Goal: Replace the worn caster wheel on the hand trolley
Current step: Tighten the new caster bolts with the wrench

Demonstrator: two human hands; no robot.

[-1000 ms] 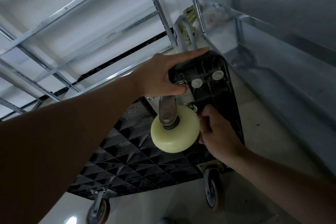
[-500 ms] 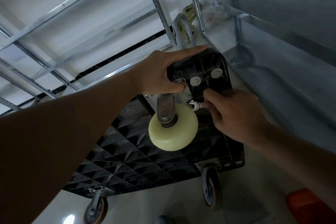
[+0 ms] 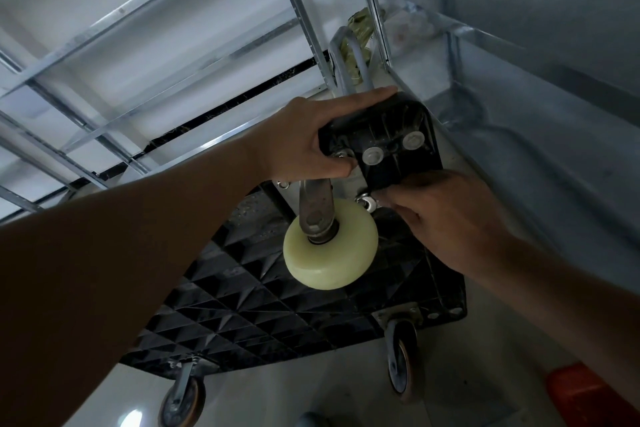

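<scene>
The trolley [image 3: 277, 315] was stood on edge, underside up, w/ the cream caster wheel [image 3: 330, 244] at its far right corner. The left hand [image 3: 311, 142] was clamped on that corner. The right hand [image 3: 446, 218], at the wheel's right edge 1 s earlier, had been moved up to the bolt [image 3: 366, 202] beside the caster plate and was pinching it, apparently; fingertips partly hidden. Fastening looked underway, approx. mid-task.

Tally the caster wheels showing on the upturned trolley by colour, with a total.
Cream wheel: 1, the cream caster wheel at the corner that the left hand holds.
Dark wheels with orange-brown tread: 2, the near-left wheel and the near-right wheel.
Total: 3 wheels in view. A fourth corner is hidden behind the left arm.
</scene>
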